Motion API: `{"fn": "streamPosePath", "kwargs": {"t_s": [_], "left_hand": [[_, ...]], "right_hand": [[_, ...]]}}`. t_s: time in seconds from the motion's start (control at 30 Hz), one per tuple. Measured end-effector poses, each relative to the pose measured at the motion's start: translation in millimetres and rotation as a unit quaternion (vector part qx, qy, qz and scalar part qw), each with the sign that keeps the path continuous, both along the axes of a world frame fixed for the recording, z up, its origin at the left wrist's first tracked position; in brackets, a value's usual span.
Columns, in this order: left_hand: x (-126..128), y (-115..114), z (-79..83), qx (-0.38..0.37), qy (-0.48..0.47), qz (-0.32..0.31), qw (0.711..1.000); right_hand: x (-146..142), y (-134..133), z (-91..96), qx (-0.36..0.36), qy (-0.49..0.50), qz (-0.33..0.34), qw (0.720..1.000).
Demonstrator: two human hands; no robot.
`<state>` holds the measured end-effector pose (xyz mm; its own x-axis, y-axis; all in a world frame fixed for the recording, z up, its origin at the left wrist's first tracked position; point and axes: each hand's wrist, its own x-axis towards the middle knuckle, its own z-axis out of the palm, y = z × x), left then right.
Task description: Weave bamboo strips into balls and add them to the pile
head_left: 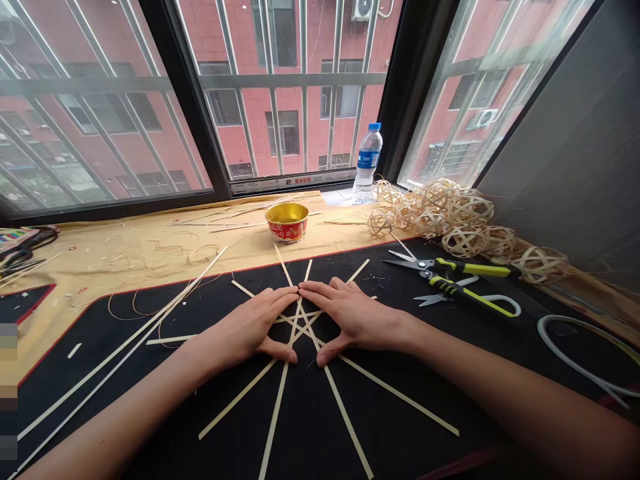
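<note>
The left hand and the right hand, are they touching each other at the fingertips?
Touching: the head view shows the left hand and right hand meeting at their index fingertips, above the crossed cane strips.

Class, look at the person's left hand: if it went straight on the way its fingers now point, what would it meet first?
The right hand. The fingertips of the left hand seem to touch it, tip to tip, above the crossed bamboo strips, though depth is hard to judge from this view.

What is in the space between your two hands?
In the head view, thin bamboo strips cross in the gap between the left hand and the right hand. The fingertips touch above them.
</note>
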<state>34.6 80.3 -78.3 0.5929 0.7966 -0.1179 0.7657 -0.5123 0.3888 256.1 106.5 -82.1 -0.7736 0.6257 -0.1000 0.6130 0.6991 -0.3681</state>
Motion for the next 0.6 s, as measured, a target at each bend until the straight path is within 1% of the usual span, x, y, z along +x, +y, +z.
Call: {"fn": "streamPosePath", "kwargs": {"t_s": [0.17, 0.4, 0.6], "left_hand": [[-0.3, -0.7, -0.5, -0.003, 0.017, 0.008, 1.000], [-0.9, -3.1, -0.3, -0.012, 0.045, 0.019, 0.999], [-3.3, -0.7, -3.5, -0.001, 0.066, 0.001, 0.998]], "right_hand": [[-0.4, -0.7, 1.8, -0.004, -0.002, 0.000, 1.000], [0.8, 0.4, -4.5, -0.002, 0.012, 0.001, 1.000], [1.6, -0.5, -4.1, -0.002, 0.023, 0.002, 1.000]]}}
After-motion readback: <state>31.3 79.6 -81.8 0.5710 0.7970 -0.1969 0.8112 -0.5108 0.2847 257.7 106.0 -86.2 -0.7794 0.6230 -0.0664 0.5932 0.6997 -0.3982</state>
